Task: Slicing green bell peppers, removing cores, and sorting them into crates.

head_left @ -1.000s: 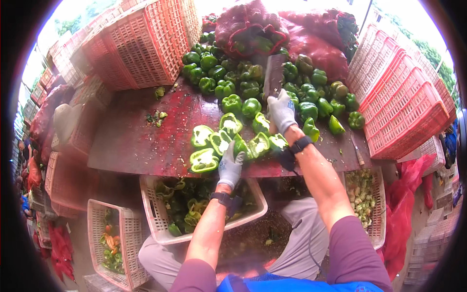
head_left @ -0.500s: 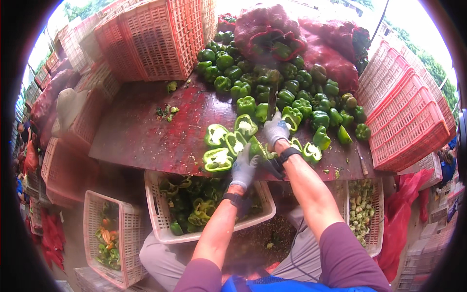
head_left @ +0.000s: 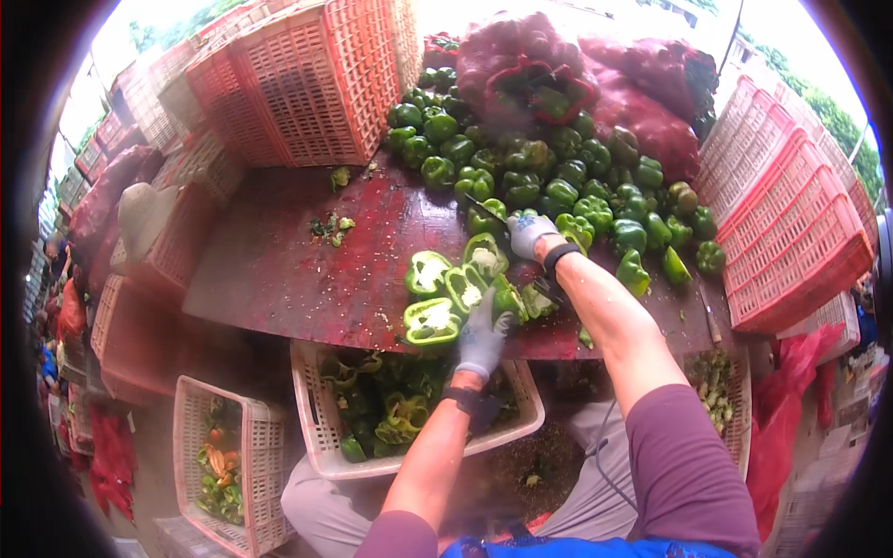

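Produce workshop (trees (head_left: 835,126) beyond), stacked crates (head_left: 298,84), heaped peppers (head_left: 561,193)

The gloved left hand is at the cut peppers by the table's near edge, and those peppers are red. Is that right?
Not the colour: the head view shows the cut peppers are green. The gloved left hand is at them, by the table's near edge.

A stack of pink crates (head_left: 288,93) stood at the far left, and a coral crate (head_left: 793,232) stood at the right. Crumpled red netting (head_left: 789,395) showed below it, with trees (head_left: 835,119) beyond
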Motion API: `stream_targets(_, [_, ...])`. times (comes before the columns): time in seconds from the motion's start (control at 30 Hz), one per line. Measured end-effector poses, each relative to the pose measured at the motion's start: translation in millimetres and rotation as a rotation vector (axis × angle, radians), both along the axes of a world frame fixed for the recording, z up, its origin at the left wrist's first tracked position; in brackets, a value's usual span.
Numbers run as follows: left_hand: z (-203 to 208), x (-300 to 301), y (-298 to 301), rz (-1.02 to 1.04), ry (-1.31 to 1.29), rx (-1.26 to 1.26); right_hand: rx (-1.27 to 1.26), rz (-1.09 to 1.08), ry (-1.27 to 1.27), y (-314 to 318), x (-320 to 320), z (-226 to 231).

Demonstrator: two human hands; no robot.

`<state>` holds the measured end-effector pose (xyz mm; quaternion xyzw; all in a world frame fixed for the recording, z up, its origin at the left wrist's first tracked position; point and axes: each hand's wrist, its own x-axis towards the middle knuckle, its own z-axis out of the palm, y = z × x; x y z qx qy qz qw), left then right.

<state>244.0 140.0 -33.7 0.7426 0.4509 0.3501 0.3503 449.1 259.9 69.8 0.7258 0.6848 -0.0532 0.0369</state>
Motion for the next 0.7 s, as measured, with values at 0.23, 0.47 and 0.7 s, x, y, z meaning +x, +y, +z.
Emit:
stream_targets(0.23, [0.8, 3.8, 3.9, 0.01, 0.108, -0.04, -0.057, -0.062, 0.069, -37.7, -3.5, 7.0])
stream_targets(0.47, [-4.4, 6.5, 2.2, 0.041, 0.15, -0.02, 0.316, -0.153, 0.335, -27.0, -10.8, 48.0])
stream_targets(0.7, [-5.3, 3.2, 1.3, 0.025, 0.133, 0.015, 0.425, -0.517, 0.548, 71.5, -50.3, 52.3])
